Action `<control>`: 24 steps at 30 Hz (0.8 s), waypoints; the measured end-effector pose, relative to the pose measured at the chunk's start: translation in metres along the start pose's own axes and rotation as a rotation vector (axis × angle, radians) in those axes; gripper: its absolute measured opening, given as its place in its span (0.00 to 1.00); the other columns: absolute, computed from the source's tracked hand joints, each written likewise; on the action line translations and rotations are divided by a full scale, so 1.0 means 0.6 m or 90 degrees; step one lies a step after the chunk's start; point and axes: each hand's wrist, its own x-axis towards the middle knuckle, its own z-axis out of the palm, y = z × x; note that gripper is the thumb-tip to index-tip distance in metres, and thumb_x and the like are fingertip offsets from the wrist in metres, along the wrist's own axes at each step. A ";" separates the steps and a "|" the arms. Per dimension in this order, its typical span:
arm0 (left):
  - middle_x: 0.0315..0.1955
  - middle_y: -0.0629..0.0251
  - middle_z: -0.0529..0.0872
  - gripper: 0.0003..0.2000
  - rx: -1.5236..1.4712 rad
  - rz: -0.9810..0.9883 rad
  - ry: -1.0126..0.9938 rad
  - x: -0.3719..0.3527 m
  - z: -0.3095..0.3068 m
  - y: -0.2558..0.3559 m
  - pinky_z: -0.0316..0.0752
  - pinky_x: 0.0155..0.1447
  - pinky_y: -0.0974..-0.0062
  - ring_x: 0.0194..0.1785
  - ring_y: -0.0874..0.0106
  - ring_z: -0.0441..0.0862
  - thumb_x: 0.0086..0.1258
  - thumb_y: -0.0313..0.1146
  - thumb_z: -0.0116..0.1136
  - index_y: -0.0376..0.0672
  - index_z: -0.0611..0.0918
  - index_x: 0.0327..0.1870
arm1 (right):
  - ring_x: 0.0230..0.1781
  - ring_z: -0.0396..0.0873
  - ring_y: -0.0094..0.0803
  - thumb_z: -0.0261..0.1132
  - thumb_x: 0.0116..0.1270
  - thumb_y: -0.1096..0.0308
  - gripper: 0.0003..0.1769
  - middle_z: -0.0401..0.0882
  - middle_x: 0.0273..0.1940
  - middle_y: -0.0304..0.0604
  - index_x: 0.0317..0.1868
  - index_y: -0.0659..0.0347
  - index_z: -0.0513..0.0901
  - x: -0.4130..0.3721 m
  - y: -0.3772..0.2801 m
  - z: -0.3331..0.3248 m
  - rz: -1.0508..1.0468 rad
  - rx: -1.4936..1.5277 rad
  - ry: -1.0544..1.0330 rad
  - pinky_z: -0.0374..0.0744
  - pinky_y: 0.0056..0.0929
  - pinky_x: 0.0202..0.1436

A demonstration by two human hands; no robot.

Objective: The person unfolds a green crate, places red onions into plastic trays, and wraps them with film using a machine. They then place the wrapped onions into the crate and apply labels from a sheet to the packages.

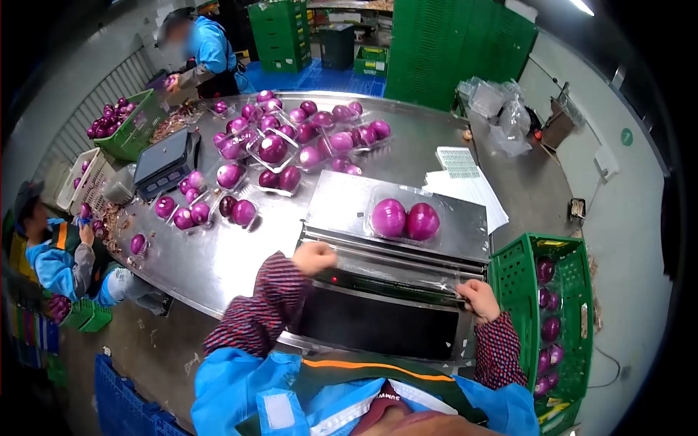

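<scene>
My left hand (314,258) is closed at the left end of the wrapping machine's rollers (392,251). At the right end, my right hand (480,299) pinches a corner of clear plastic film (407,275). The film stretches between both hands, low over the machine; its edges are hard to see. Just behind the rollers, two purple onions (405,220) sit in a clear tray on the metal top (331,207). A dark flat plate (374,323) lies in front, close to my body.
Many trayed purple onions (273,149) cover the steel table around a scale (167,163). Label sheets (465,182) lie right of the machine. A green crate (520,291) with packed onions stands at my right. Two co-workers (211,51) handle onions at the left, near crates (142,127).
</scene>
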 end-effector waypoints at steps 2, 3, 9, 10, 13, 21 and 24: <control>0.16 0.70 0.72 0.09 -0.500 -0.176 -0.203 -0.062 -0.045 -0.010 0.67 0.27 0.72 0.19 0.73 0.68 0.60 0.36 0.50 0.41 0.77 0.26 | 0.12 0.54 0.14 0.58 0.60 0.70 0.12 0.66 0.19 0.34 0.20 0.61 0.70 -0.051 0.023 -0.006 0.072 0.328 -0.111 0.54 0.13 0.12; 0.13 0.71 0.68 0.11 -0.716 -0.237 -0.335 -0.088 -0.056 -0.005 0.67 0.25 0.74 0.18 0.75 0.66 0.62 0.36 0.46 0.43 0.72 0.20 | 0.11 0.54 0.16 0.57 0.60 0.71 0.12 0.66 0.18 0.35 0.20 0.61 0.69 -0.080 0.015 -0.007 0.106 0.447 -0.228 0.54 0.14 0.12; 0.21 0.64 0.75 0.21 -1.092 0.257 -0.326 -0.049 -0.082 0.164 0.68 0.54 0.56 0.43 0.62 0.76 0.70 0.40 0.31 0.46 0.63 0.13 | 0.20 0.64 0.30 0.48 0.63 0.72 0.16 0.69 0.21 0.43 0.16 0.61 0.65 -0.061 -0.145 -0.031 -0.505 0.605 -0.646 0.65 0.25 0.25; 0.27 0.62 0.78 0.19 -1.134 0.272 -0.245 0.014 -0.098 0.187 0.58 0.62 0.57 0.51 0.61 0.73 0.69 0.39 0.32 0.45 0.67 0.15 | 0.29 0.67 0.33 0.48 0.63 0.70 0.16 0.72 0.26 0.46 0.16 0.61 0.66 -0.031 -0.201 -0.022 -0.485 0.678 -0.470 0.65 0.30 0.37; 0.44 0.50 0.79 0.14 -0.809 0.342 0.018 0.267 -0.080 0.183 0.60 0.62 0.66 0.51 0.58 0.74 0.64 0.33 0.39 0.34 0.78 0.33 | 0.48 0.73 0.38 0.49 0.63 0.68 0.14 0.77 0.40 0.55 0.21 0.64 0.72 0.167 -0.296 0.001 -0.511 0.564 -0.115 0.65 0.35 0.59; 0.45 0.63 0.78 0.14 -0.277 0.139 -0.287 0.359 0.023 0.030 0.63 0.59 0.78 0.51 0.73 0.72 0.67 0.36 0.44 0.38 0.76 0.47 | 0.46 0.74 0.30 0.51 0.64 0.65 0.15 0.77 0.44 0.45 0.47 0.62 0.77 0.356 -0.171 0.051 -0.263 -0.149 -0.285 0.70 0.27 0.52; 0.54 0.58 0.70 0.23 -0.251 0.108 -0.380 0.287 -0.006 0.061 0.58 0.62 0.73 0.57 0.70 0.67 0.69 0.46 0.40 0.41 0.64 0.59 | 0.49 0.71 0.30 0.49 0.68 0.57 0.21 0.72 0.51 0.44 0.56 0.60 0.69 0.292 -0.164 0.051 -0.102 0.102 -0.383 0.70 0.29 0.53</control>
